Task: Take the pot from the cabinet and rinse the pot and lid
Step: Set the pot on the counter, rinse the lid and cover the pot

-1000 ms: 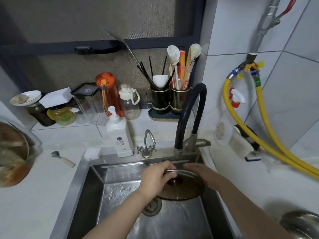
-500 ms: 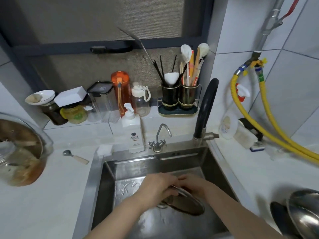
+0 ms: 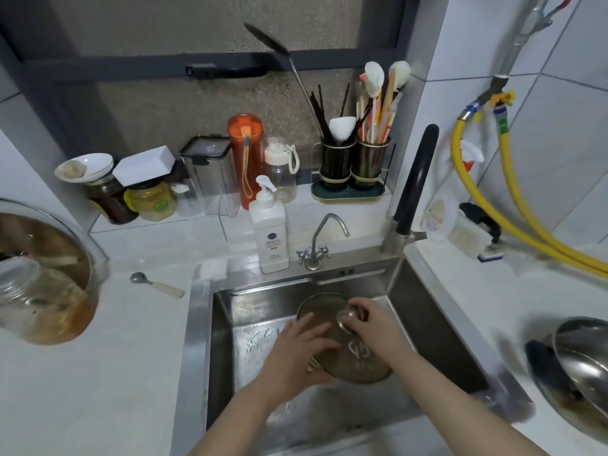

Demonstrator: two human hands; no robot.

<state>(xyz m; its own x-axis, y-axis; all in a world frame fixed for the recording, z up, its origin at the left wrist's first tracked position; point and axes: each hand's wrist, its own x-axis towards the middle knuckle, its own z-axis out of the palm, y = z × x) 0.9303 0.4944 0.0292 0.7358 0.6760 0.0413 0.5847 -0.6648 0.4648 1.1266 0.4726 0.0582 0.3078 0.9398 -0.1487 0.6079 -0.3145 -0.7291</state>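
The lid (image 3: 342,337) is sitting tilted over the sink (image 3: 200,324), its knob (image 3: 346,319) facing up, well clear of the basin floor. The right hand (image 3: 375,320) is gripping the knob, fingers curled shut around it from the right. The left hand (image 3: 296,353) is lying flat across the lid's near-left face, fingers spread and pressing on the glass, with the thumb seemingly hooking under the rim; it is not clenching anything.

The likeliest trouble, as I judge it, is slipping. The glass is probably wet, and only the small knob is being truly gripped, so a rubbing push from the open palm could be twisting the lid out of the right fingers and dropping it against the steel wall. A glass lid striking metal could be chipping or cracking. No water is visibly running from the black tap (image 3: 414,179), which is rising at the sink's back right corner with its spout out of sight, so the rinse may be going on without flow, or the lid may need moving back under it.

The pot (image 3: 579,366) is resting tipped on the counter (image 3: 98,373) at the right, near the edge; a swinging right elbow could be knocking it. The soap bottle (image 3: 269,225) is standing behind the sink, well apart from both hands.
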